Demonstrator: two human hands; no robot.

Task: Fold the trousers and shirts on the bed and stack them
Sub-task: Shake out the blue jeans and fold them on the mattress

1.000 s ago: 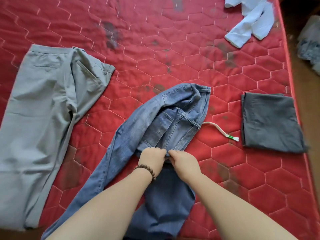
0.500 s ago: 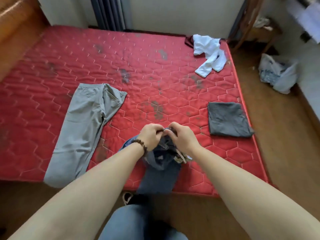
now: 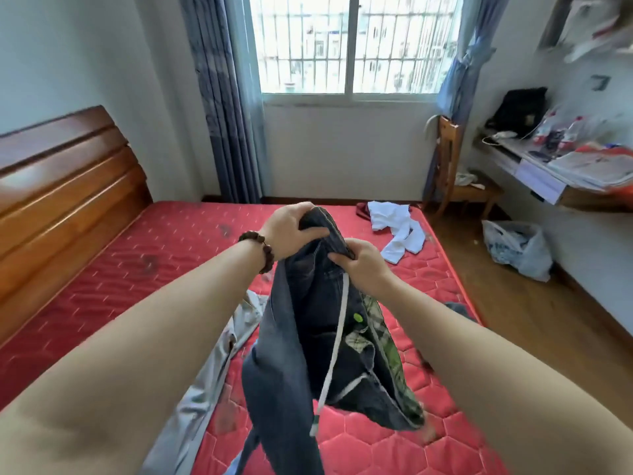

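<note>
Plainly, hidden or cut off: the lower ends of the jeans point(image 3: 291, 354) run out of the bottom of the view; the folded grey garment point(image 3: 457, 308) shows only as a sliver behind the right forearm; much of the grey trousers point(image 3: 219, 365) is covered by the left forearm and the jeans.
Blur: the lower right edge of the jeans and the shelf contents at the top right are smeared.
Jeans, axis: long axis near upright, waistband at the top, the legs hanging down toward the bottom edge, clear of the red mattress point(image 3: 171, 241).
Jeans, details: a white drawstring point(image 3: 334, 351) hangs down the front, and a green patterned lining shows along the right side.
Left hand point(image 3: 291, 231): fingers curled over the top of the waistband, gripping it; a beaded bracelet point(image 3: 260, 246) sits on the wrist.
Right hand point(image 3: 364, 265): fingers and thumb pinching the waistband just beside and slightly below the left hand.
Jeans and hands: the cloth hangs below both hands, between the two forearms.
Far corner: a white shirt point(image 3: 399, 228) lies crumpled on the mattress, well apart from the hands.
</note>
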